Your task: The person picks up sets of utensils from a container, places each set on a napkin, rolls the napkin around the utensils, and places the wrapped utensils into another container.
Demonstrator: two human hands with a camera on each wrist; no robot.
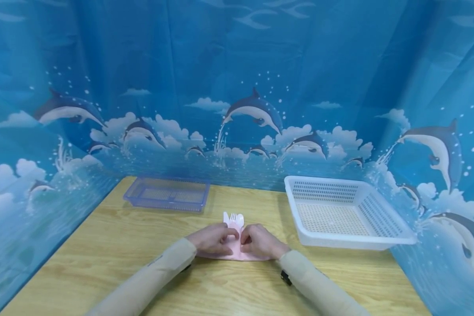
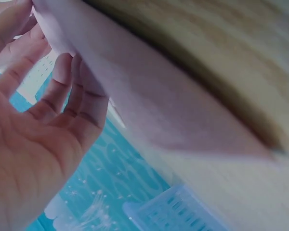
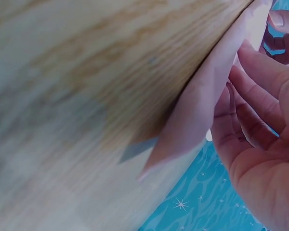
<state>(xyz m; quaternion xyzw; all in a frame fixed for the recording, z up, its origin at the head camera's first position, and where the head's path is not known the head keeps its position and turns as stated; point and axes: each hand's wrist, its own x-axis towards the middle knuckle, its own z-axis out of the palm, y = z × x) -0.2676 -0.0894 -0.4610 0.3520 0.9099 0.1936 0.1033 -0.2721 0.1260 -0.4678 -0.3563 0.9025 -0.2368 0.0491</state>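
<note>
A pink napkin (image 1: 236, 252) lies on the table with white plastic cutlery on it. The tops of a knife (image 1: 226, 217), a fork (image 1: 233, 218) and a spoon (image 1: 240, 219) stick out past its far side; their lower parts are hidden. My left hand (image 1: 214, 239) has curled fingers on the napkin's left part. From the other side, my right hand (image 1: 260, 241) pinches the napkin near its middle, thumb and forefinger close together. In both wrist views, the fingertips meet the napkin (image 2: 149, 96), whose near edge lifts slightly off the wood.
A purple plastic basket (image 1: 170, 205) stands at the back left of the wooden table (image 1: 102, 245). At the back right is a larger white basket (image 1: 339, 240). A blue dolphin-print curtain (image 1: 237, 66) hangs behind and along the sides.
</note>
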